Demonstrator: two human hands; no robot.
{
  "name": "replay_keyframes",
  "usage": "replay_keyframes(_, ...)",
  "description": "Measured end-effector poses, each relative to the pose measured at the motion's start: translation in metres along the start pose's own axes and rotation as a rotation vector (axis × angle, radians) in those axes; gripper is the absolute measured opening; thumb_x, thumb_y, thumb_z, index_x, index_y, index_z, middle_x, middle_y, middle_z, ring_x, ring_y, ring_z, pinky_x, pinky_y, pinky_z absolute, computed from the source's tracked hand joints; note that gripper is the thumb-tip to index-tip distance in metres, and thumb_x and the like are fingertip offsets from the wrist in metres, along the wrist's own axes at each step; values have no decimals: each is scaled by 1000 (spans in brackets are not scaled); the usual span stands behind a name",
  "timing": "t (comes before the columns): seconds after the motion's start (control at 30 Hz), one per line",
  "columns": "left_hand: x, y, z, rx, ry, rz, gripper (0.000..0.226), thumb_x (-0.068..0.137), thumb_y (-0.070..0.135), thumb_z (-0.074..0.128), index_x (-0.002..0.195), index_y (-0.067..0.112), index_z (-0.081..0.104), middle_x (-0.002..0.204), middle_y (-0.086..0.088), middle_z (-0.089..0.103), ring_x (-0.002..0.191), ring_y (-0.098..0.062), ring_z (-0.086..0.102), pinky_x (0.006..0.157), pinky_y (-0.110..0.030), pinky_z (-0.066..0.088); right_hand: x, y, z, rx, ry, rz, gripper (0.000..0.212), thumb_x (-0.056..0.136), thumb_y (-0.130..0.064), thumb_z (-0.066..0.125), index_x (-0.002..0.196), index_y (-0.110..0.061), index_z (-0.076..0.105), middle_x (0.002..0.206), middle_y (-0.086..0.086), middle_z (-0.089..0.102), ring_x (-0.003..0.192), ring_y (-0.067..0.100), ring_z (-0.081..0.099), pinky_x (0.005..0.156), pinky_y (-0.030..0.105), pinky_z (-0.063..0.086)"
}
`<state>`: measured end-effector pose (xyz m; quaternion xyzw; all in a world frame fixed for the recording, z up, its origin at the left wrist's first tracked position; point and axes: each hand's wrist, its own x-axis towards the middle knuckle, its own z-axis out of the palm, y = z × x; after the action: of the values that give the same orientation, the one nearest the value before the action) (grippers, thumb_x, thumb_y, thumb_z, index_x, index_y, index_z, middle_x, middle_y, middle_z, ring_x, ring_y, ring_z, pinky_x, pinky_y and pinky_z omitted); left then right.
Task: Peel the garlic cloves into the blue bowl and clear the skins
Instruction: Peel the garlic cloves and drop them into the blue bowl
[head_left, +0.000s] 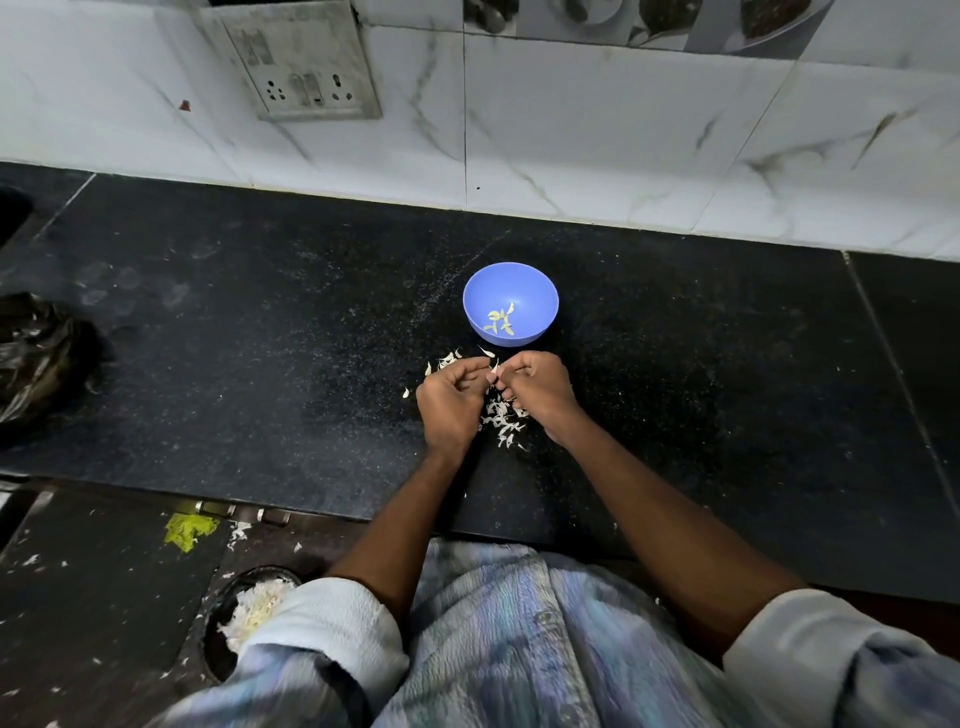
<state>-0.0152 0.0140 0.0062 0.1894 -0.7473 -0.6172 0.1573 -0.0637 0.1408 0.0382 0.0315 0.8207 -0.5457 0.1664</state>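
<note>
A small pale garlic clove (492, 372), only partly visible, is pinched between the fingertips of both hands just at 6 o'clock from the round blue plastic bowl (540, 291). The left hand (451, 400) is curled narrow around it from 9 o'clock, knuckles up; the right hand (540, 387) closes in from 3 o'clock, its thumb and forefinger meeting the left's over the clove. Holding it between both sets of fingertips likely lets one hand steady the clove while the other picks at the papery skin, though which does which is too small to tell.

The bowl stands on the dark speckled stone counter (260, 364), at 12 o'clock from the hands and near enough that a finished clove could be dropped in with a short reach. A few peeled pale yellow-green cloves (500, 319) lie in its bottom. The work appears to be partway through.

Loose white skins (504, 423) lie scattered on the counter beneath and around the hands, mostly toward 6 o'clock between the wrists, with a few more at 11 o'clock; they have fallen where the peeling happens and are not yet cleared. Far off at 7 o'clock, below the counter edge, a dark round bin (218, 644) holds a heap of similar white scraps, probably where the skins belong.
</note>
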Motion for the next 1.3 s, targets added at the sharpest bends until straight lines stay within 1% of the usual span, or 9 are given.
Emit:
replay_keyframes(0.13,1,-4,1,-42,10,-29,19,90,4,81,108,9,82,93,3,81,85,-17,78,80,-26,63,0,-3,2,-24,-38,-12,9,93,-11,59,89,-12,68,79,3,75,66,10,69,58,26,52)
replay_keyframes(0.23,3,-7,3,-213,-9,-185,21,93,-2,74,111,6,80,100,-6,81,88,-16,77,82,-28,62,1,-4,3,35,-108,-4,11,95,-9,54,93,-9,64,79,3,71,72,13,67,60,32,53)
replay_keyframes(0.33,4,-5,4,-416,-55,-366,22,95,-6,68,113,4,78,100,-15,80,84,-18,75,77,-26,61,0,-4,2,167,-158,35,13,96,-4,53,92,-9,64,80,9,67,74,16,66,60,31,53)
replay_keyframes(0.57,8,-2,4,-596,-117,-579,25,101,-7,57,114,5,76,92,-10,79,79,-14,75,73,-21,61,0,-4,-2,316,-221,102,17,100,2,49,93,-5,62,76,8,62,67,15,62,64,29,55)
replay_keyframes(0.77,12,-5,2,-654,-110,-653,24,101,-7,57,107,4,76,94,-10,80,79,-12,77,69,-19,60,2,-3,-3,381,-208,135,22,104,-4,45,91,-2,62,74,15,65,66,25,65,63,31,59)
replay_keyframes(0.9,6,-5,3,-459,-102,-485,17,100,-4,63,107,4,77,92,-8,79,78,-11,73,72,-20,60,3,-1,-3,273,-163,150,32,106,-33,56,94,-4,67,76,14,69,64,24,68,54,30,54)
replay_keyframes(1.03,5,-8,0,-222,-105,-212,15,96,-1,71,106,4,80,95,-7,81,83,-11,75,82,-27,61,5,5,-2,262,-108,130,14,99,-17,69,93,-5,71,77,9,75,64,17,68,57,25,55)
replay_keyframes(1.17,5,-6,-3,-41,-80,-45,14,94,3,75,101,12,83,92,3,82,87,-19,78,85,-35,63,5,4,-4,320,-94,184,24,97,-21,72,99,3,71,81,17,76,66,21,71,63,26,61)
replay_keyframes(1.3,1,-2,-2,59,-47,94,15,93,2,74,100,13,82,94,7,80,88,-10,76,84,-33,62,6,1,-5,346,-152,249,15,98,-15,70,94,-1,71,85,18,76,71,21,72,69,28,62)
